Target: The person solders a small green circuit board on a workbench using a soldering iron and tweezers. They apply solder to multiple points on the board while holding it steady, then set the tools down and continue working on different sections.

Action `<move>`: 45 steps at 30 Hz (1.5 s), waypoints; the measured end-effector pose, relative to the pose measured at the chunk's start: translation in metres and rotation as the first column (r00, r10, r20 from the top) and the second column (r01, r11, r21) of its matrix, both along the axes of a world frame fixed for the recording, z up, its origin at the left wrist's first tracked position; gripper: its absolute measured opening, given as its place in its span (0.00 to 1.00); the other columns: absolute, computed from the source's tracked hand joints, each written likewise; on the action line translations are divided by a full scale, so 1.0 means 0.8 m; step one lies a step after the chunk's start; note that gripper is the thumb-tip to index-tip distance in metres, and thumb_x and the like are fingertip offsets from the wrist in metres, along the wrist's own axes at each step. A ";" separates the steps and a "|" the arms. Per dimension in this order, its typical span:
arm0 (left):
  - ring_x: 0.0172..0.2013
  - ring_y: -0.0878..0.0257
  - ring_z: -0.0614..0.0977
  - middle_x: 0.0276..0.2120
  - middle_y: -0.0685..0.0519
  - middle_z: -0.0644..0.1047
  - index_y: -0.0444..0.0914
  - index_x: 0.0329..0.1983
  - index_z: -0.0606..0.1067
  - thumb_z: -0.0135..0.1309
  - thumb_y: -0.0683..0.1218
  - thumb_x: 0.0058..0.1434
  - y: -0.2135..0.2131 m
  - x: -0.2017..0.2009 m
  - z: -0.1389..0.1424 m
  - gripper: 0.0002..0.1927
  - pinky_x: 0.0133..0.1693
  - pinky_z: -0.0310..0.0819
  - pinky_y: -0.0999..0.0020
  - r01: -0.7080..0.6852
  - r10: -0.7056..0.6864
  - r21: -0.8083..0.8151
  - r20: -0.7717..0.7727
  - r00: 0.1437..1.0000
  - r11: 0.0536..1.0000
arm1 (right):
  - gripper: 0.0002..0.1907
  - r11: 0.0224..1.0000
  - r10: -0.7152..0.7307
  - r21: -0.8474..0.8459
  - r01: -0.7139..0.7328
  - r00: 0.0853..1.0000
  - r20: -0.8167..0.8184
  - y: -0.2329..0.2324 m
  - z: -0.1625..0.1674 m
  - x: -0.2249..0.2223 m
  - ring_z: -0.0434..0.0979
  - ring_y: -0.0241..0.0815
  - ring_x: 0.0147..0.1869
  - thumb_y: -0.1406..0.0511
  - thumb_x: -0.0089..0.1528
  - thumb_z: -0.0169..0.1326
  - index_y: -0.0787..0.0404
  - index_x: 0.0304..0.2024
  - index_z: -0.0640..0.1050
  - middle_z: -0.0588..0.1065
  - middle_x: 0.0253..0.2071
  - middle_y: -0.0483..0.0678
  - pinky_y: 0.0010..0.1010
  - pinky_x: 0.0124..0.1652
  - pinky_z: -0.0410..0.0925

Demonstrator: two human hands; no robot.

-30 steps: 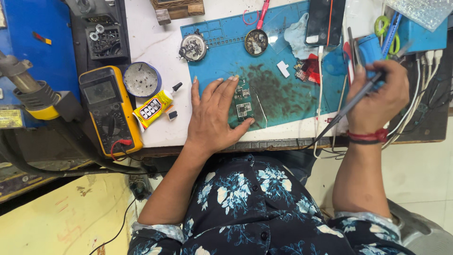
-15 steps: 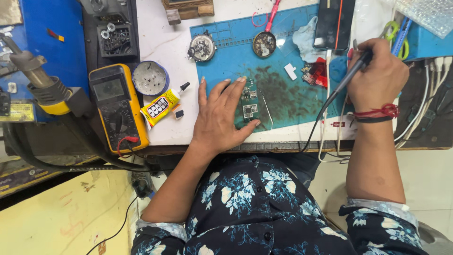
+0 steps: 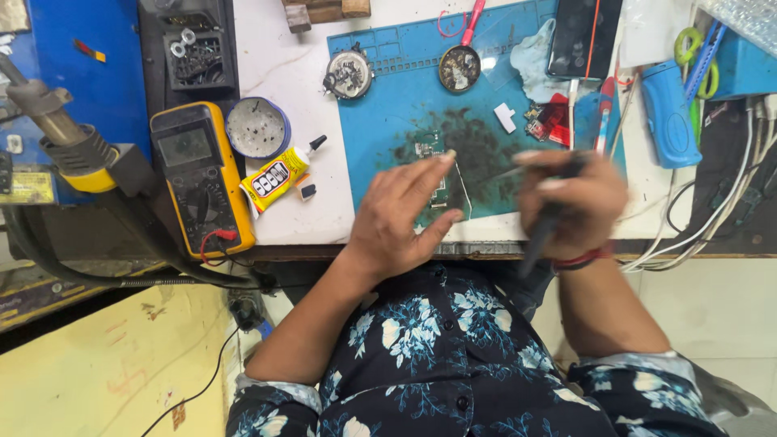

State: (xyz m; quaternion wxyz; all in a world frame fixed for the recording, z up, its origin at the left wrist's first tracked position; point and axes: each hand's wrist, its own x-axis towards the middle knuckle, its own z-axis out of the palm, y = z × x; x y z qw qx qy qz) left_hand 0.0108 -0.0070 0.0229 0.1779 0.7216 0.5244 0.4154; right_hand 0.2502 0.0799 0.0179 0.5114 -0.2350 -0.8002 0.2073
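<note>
left hand [image 3: 398, 217] on small circuit board [image 3: 433, 174] | right hand [image 3: 569, 204] grips dark pen-like tool [image 3: 544, 224] | blue mat [image 3: 405, 89]

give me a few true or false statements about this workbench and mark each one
1. The right hand grips a dark pen-shaped tool. True.
2. The left hand rests on the yellow handheld multimeter. False: it lies on the blue rubber work mat, over a small green circuit board.
3. The yellow glue tube lies between the multimeter and the mat. True.
4. The round grey tin sits on the mat. False: it sits on the white tabletop.
</note>
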 end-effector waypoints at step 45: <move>0.35 0.69 0.82 0.38 0.50 0.82 0.30 0.47 0.78 0.59 0.35 0.72 0.008 -0.144 -0.013 0.04 0.39 0.77 0.73 -0.665 0.642 0.000 0.261 0.721 0.747 | 0.16 0.886 0.006 -0.462 0.042 0.995 0.103 -0.044 -0.009 -0.071 0.85 0.41 0.47 0.70 0.66 0.63 0.66 0.52 0.72 0.81 0.50 0.53 0.29 0.46 0.76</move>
